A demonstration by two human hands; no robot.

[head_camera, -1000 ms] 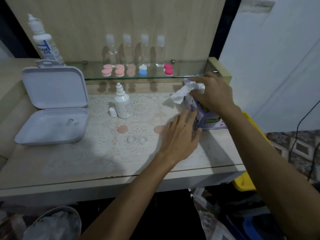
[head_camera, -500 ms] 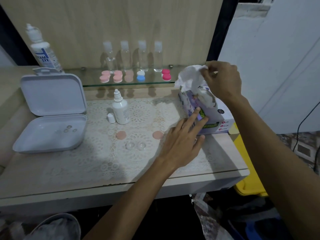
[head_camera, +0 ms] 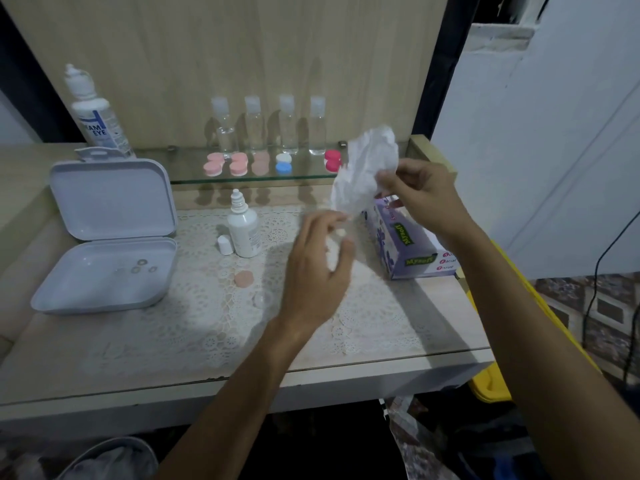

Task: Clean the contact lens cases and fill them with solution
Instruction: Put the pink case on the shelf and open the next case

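My right hand point(head_camera: 420, 195) pinches a crumpled white tissue point(head_camera: 363, 164) and holds it in the air above the purple tissue box point(head_camera: 408, 247). My left hand point(head_camera: 318, 268) is raised over the lace mat, blurred, its loosely bent fingertips close to the tissue's lower edge. A clear open lens case point(head_camera: 260, 299) lies on the mat, partly hidden behind that hand. A pink lid point(head_camera: 243, 279) lies beside it. A small white solution bottle point(head_camera: 242, 230) stands uncapped, with its cap point(head_camera: 225, 244) next to it.
Several closed lens cases point(head_camera: 239, 165) in pink, blue and red sit on a glass shelf point(head_camera: 194, 178), with clear bottles point(head_camera: 254, 126) behind. A large solution bottle point(head_camera: 98, 116) stands at the back left. An open white box point(head_camera: 104, 271) lies left. A yellow bin point(head_camera: 491, 386) sits below right.
My right hand has pulled the tissue free of the box and lifted it. My left hand has left the box and risen toward the tissue.
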